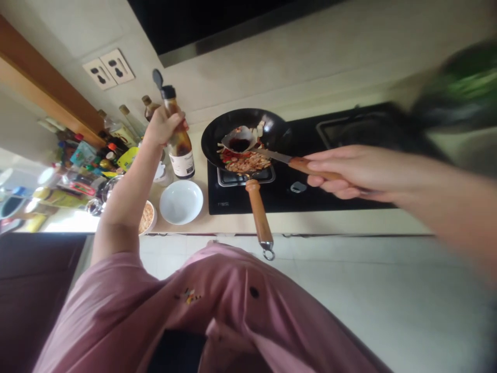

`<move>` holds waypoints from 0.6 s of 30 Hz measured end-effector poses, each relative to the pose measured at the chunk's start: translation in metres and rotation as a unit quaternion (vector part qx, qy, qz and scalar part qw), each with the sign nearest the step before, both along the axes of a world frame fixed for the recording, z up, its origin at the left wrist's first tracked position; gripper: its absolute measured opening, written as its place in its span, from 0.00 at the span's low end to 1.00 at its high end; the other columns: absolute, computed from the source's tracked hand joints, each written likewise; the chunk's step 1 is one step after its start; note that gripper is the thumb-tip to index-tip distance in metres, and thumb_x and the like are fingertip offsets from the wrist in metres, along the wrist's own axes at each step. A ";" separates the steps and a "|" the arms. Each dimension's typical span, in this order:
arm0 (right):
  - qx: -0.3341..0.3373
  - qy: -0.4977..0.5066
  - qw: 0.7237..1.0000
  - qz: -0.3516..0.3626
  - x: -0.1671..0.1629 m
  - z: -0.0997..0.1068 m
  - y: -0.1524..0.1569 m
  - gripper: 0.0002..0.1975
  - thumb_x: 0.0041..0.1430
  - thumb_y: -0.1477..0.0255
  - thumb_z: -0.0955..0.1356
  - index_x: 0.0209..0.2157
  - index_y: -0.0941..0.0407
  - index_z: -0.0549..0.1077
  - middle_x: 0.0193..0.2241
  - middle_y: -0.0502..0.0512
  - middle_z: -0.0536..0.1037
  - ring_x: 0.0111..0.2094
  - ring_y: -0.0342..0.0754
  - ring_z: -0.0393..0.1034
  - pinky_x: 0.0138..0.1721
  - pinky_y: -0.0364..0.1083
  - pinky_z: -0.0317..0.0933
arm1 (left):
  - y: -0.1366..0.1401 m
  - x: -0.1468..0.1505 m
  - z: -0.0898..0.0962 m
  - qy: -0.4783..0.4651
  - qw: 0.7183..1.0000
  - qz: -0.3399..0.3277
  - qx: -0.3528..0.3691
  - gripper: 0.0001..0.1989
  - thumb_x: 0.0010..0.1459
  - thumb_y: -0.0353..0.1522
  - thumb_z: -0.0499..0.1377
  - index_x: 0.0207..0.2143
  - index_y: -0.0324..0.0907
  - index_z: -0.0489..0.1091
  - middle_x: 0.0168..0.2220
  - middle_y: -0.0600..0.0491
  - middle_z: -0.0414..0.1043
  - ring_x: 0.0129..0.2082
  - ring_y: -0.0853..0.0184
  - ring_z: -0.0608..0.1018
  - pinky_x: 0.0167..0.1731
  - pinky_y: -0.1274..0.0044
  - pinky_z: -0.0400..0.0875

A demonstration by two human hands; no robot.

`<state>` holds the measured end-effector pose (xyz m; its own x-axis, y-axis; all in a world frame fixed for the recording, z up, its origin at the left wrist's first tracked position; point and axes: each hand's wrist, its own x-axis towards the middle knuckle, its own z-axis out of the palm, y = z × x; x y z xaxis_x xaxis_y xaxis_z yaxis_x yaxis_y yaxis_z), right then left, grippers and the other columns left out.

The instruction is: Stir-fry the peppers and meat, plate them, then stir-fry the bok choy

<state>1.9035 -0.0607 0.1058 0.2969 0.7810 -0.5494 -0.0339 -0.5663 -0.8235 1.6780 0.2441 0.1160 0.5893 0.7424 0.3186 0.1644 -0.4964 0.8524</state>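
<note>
My left hand (167, 124) is closed around the neck of a sauce bottle (182, 158), upright, with a white label and its black flip cap raised. Dark liquid shows inside the glass. In my right hand (341, 168) is the wooden handle of a ladle (248, 135), whose metal bowl holds a dark sauce above the wok. Beneath it, the black wok (279, 127) contains chopped food (248, 163), with brown, red and pale pieces. The wok's wooden handle (259, 212) points toward my body, untouched by either hand.
An empty-looking white bowl (181, 204) stands left of the black stove (240, 199). Beside it is a bowl of light brown bits (147, 217). Several bottles (124, 127) and packets crowd the left counter. A range hood (217, 31) hangs above; blurred greens (466, 83) are at far right.
</note>
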 end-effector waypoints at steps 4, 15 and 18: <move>0.000 -0.043 0.999 0.003 -0.003 0.002 0.013 0.06 0.65 0.79 0.59 0.37 0.60 0.66 0.22 0.48 0.63 0.14 0.31 0.50 0.13 0.34 0.43 | 0.007 -0.013 -0.015 -0.090 0.993 0.041 0.059 0.11 0.52 0.38 0.62 0.27 0.44 0.63 0.22 0.57 0.69 0.23 0.70 0.73 0.32 0.70 0.73; -0.015 -0.165 0.986 -0.003 -0.004 0.017 0.037 0.05 0.66 0.77 0.58 0.36 0.59 0.63 0.22 0.47 0.61 0.15 0.32 0.50 0.16 0.35 0.44 | 0.033 -0.031 -0.057 -0.085 0.978 0.175 0.070 0.14 0.56 0.44 0.58 0.33 0.43 0.62 0.25 0.57 0.70 0.30 0.69 0.76 0.34 0.73 0.71; -0.026 -0.206 0.978 -0.010 0.002 0.013 0.035 0.05 0.65 0.77 0.58 0.37 0.59 0.64 0.23 0.48 0.61 0.16 0.33 0.50 0.17 0.37 0.44 | 0.040 -0.034 -0.062 -0.086 0.976 0.190 0.064 0.13 0.57 0.43 0.58 0.33 0.43 0.62 0.26 0.59 0.71 0.29 0.71 0.75 0.35 0.74 0.71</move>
